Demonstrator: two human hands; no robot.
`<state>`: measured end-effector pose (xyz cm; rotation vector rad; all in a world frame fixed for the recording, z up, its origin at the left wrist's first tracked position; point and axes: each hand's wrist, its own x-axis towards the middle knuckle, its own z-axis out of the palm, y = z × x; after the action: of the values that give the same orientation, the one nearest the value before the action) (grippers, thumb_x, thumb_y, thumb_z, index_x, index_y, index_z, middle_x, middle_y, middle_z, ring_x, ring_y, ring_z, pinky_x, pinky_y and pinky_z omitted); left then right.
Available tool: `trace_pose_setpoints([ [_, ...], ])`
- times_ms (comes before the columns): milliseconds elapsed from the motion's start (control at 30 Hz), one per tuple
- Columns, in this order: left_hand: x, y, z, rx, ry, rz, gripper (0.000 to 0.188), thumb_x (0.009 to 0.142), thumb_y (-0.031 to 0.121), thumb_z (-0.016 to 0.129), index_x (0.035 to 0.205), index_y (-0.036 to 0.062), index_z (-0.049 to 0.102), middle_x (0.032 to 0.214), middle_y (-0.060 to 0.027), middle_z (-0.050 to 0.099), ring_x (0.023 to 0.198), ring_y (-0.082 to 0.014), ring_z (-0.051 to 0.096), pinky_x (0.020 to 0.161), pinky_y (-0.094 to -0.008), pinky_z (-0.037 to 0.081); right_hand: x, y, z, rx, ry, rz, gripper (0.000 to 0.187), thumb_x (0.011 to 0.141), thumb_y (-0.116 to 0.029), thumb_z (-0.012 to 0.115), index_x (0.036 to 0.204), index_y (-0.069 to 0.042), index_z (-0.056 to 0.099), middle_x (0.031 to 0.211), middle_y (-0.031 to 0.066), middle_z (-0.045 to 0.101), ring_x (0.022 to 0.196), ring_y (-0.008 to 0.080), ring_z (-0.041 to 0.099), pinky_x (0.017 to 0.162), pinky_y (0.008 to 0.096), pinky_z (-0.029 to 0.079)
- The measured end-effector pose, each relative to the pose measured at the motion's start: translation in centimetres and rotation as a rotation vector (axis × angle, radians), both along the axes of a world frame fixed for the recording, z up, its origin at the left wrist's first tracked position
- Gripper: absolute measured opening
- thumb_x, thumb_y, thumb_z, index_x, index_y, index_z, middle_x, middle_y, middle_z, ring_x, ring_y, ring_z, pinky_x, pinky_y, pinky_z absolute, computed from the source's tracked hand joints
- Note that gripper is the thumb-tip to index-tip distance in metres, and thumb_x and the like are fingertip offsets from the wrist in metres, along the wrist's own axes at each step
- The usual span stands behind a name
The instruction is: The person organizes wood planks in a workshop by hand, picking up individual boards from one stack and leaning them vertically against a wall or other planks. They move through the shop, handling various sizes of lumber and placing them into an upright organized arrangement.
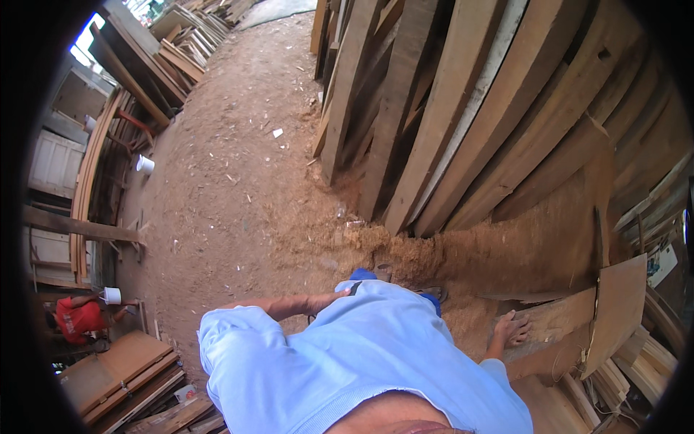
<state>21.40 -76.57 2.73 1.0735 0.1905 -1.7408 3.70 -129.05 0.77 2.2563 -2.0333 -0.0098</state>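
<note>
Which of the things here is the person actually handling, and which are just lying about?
In hand:
right hand resting on a sawdust-covered plank
left hand at the hip

Lying about:
leaning planks
white bucket
sawdust heap
stacked boards

The left arm bends across the body, left hand (338, 293) at the hip. The right hand (512, 329) lies flat, fingers spread.

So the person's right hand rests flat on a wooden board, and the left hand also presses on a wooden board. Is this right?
Not quite. In the head view the right hand does rest flat on a sawdust-covered brown wooden board, but the left hand touches no board: it lies at the person's own hip, against the light blue shirt.
</note>
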Motion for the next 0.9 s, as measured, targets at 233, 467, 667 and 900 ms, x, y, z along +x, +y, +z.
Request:
trace_pose_setpoints([
  [233,-0.3,1.0,0.4,0.035,0.006,0.021,0.088,0.091,0.074,0.026,0.142,0.0038,0.041,0.140,-0.0148,0.048,0.124,-0.0239,0.050,0.106,-0.0374,0.039,0.4,0.4,0.8,0.027,0.013,-0.034,0.063,0.090,-0.047,0.053,0.145,-0.021,0.037,0.155,0.0063,0.027,0.142,0.0302,0.024,0.113,0.0510,0.021],
  [467,-0.9,1.9,-0.7,0.013,0.043,0.090,0.088,0.090,0.074,0.031,0.143,0.0045,0.040,0.141,-0.0137,0.048,0.124,-0.0226,0.050,0.106,-0.0379,0.039,-0.2,-0.3,0.0,0.073,0.017,-0.044,0.068,0.091,-0.052,0.049,0.148,-0.020,0.032,0.157,0.0069,0.021,0.143,0.0336,0.018,0.113,0.0545,0.019],
  [667,-1.1,2.7,-1.8,-0.067,0.020,0.094,0.086,0.089,0.073,0.038,0.144,0.0061,0.038,0.141,-0.0123,0.047,0.123,-0.0218,0.050,0.106,-0.0381,0.038,0.3,-0.4,0.2,0.131,0.022,-0.071,0.069,0.091,-0.053,0.048,0.149,-0.020,0.029,0.158,0.0064,0.017,0.144,0.0325,0.013,0.113,0.0555,0.017],
  [900,-1.3,3.1,-1.9,-0.051,0.015,0.064,0.087,0.089,0.072,0.039,0.144,0.0054,0.037,0.142,-0.0131,0.047,0.124,-0.0227,0.049,0.107,-0.0381,0.038,0.4,0.1,0.6,0.116,0.041,-0.055,0.070,0.091,-0.053,0.048,0.150,-0.019,0.029,0.157,0.0074,0.020,0.143,0.0332,0.018,0.113,0.0552,0.018],
])
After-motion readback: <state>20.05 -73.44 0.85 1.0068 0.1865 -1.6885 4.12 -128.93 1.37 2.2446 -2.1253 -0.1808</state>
